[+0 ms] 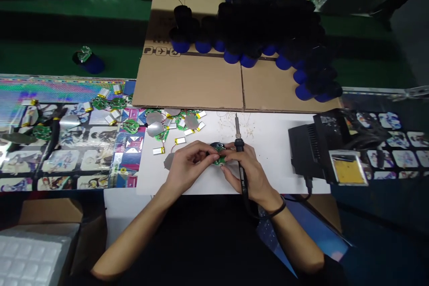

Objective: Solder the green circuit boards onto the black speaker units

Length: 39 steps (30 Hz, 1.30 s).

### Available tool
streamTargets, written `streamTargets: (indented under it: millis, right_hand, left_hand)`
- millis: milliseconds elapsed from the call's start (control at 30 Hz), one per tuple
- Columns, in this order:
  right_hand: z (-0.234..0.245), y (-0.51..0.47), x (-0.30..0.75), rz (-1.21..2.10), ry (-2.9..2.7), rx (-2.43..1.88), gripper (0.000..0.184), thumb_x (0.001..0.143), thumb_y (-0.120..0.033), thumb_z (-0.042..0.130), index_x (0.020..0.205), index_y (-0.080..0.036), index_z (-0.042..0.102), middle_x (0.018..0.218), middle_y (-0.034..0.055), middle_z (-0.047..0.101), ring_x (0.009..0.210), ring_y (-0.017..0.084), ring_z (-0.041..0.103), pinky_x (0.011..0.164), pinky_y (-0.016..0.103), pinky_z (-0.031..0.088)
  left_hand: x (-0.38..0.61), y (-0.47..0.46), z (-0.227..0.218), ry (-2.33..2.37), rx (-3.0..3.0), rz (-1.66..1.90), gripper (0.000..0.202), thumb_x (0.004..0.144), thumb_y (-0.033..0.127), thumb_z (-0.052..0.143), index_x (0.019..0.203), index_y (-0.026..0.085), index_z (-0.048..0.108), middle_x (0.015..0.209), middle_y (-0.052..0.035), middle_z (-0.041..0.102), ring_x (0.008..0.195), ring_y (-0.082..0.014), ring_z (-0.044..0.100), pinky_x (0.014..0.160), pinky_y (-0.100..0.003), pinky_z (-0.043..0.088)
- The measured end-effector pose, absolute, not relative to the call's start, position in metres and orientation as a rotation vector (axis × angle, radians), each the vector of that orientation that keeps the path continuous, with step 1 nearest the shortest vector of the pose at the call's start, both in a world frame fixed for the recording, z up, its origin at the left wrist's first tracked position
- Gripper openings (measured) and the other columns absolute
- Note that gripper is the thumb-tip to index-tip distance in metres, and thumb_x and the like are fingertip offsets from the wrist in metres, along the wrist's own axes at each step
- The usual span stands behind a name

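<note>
My left hand [191, 161] is closed, its thumb and forefinger pinching at the edge of a green circuit board [220, 159]. A dark round rim [217, 146] shows just behind the board; the fingers hide the rest of it. My right hand [253, 172] has its fingertips on the board's other side. Across that same hand lies a black soldering iron [243, 178], tucked between the fingers, its metal tip pointing away from me and apart from the board. Left of my left hand is a grey disc [168, 161], partly covered by the hand.
Small silver battery cells [180, 140], green boards and grey discs lie to the left on white paper. Behind, blue-and-black cylinders [248, 60] stand on a cardboard sheet [187, 80]. At right are a black soldering station [303, 152] and a yellow sponge tray [348, 170].
</note>
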State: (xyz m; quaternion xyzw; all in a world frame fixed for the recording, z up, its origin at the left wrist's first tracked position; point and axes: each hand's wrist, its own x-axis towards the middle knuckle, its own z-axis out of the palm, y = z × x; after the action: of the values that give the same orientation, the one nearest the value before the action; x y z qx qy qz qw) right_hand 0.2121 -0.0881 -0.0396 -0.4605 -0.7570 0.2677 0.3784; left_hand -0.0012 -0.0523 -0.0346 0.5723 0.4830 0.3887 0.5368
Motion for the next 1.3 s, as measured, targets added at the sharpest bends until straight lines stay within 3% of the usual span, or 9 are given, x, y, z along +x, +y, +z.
streamTargets:
  millis: [233,600,900,1000,1067,1167,1233,1300]
  right_hand:
    - [-0.033,-0.082,0.205,0.773,-1.591,-1.187,0.03,0.095,-0.014,0.072,0.114,-0.03,0.056,0.105,0.0028,0.077,0.104,0.023,0.074,0.094,0.047,0.061]
    - [-0.036,-0.078,0.196,0.898,-1.391,-1.139,0.034,0.091,-0.014,0.082,0.112,-0.029,0.059,0.101,-0.0014,0.073,0.092,0.016,0.079,0.088,0.034,0.065]
    - [-0.037,-0.081,0.197,0.911,-1.531,-1.188,0.026,0.094,-0.017,0.076,0.109,-0.03,0.06,0.099,0.0003,0.073,0.094,0.019,0.076,0.089,0.038,0.061]
    - [-0.029,-0.087,0.207,0.879,-1.592,-1.216,0.018,0.095,-0.02,0.074,0.108,-0.029,0.064,0.099,0.0016,0.074,0.095,0.021,0.075,0.09,0.039,0.06]
    - [-0.02,-0.09,0.216,0.913,-1.535,-1.281,0.009,0.101,-0.029,0.068,0.11,-0.028,0.068,0.084,-0.0005,0.073,0.077,0.017,0.073,0.076,0.034,0.059]
    - [-0.007,-0.092,0.228,1.009,-1.317,-1.305,0.038,0.107,-0.052,0.051,0.129,-0.026,0.068,0.052,-0.0076,0.052,0.04,0.013,0.046,0.041,0.027,0.035]
    - [0.0,-0.089,0.234,0.986,-1.192,-1.281,0.049,0.103,-0.06,0.056,0.138,-0.027,0.062,0.052,-0.0083,0.051,0.039,0.013,0.042,0.038,0.026,0.028]
    - [0.002,-0.087,0.24,0.959,-1.153,-1.252,0.044,0.098,-0.056,0.065,0.133,-0.03,0.063,0.065,-0.0046,0.064,0.046,0.014,0.052,0.04,0.026,0.036]
  left_hand:
    - [0.0,-0.049,-0.032,1.143,1.54,0.924,0.012,0.093,0.036,0.082,0.092,0.025,0.08,0.088,-0.004,0.078,0.07,-0.0168,0.062,0.064,-0.03,0.05]
    - [-0.004,-0.048,-0.031,1.045,1.539,0.885,0.007,0.096,0.029,0.08,0.095,0.022,0.081,0.09,-0.0035,0.078,0.078,-0.0152,0.066,0.067,-0.025,0.049]
    - [-0.006,-0.049,-0.033,1.025,1.618,0.927,0.008,0.098,0.023,0.074,0.091,0.019,0.073,0.093,-0.0041,0.071,0.082,-0.0147,0.064,0.068,-0.025,0.047]
    - [-0.01,-0.046,-0.034,0.987,1.833,0.963,0.004,0.098,0.017,0.071,0.094,0.019,0.071,0.1,-0.0056,0.073,0.093,-0.0175,0.068,0.083,-0.03,0.052]
    - [-0.012,-0.043,-0.035,0.917,2.01,0.941,0.007,0.098,0.013,0.068,0.097,0.019,0.069,0.103,-0.0058,0.075,0.097,-0.0189,0.068,0.092,-0.033,0.05]
    - [-0.013,-0.039,-0.035,0.838,2.177,0.873,0.011,0.099,0.009,0.064,0.098,0.019,0.068,0.105,-0.0046,0.078,0.096,-0.019,0.067,0.093,-0.034,0.049]
    - [-0.013,-0.037,-0.035,0.839,2.217,0.851,0.012,0.099,0.008,0.063,0.098,0.02,0.067,0.104,-0.0043,0.078,0.094,-0.0193,0.065,0.092,-0.035,0.05]
    - [-0.012,-0.036,-0.034,0.849,2.22,0.839,0.012,0.098,0.008,0.062,0.097,0.019,0.066,0.102,-0.0044,0.078,0.093,-0.0197,0.064,0.092,-0.035,0.05]
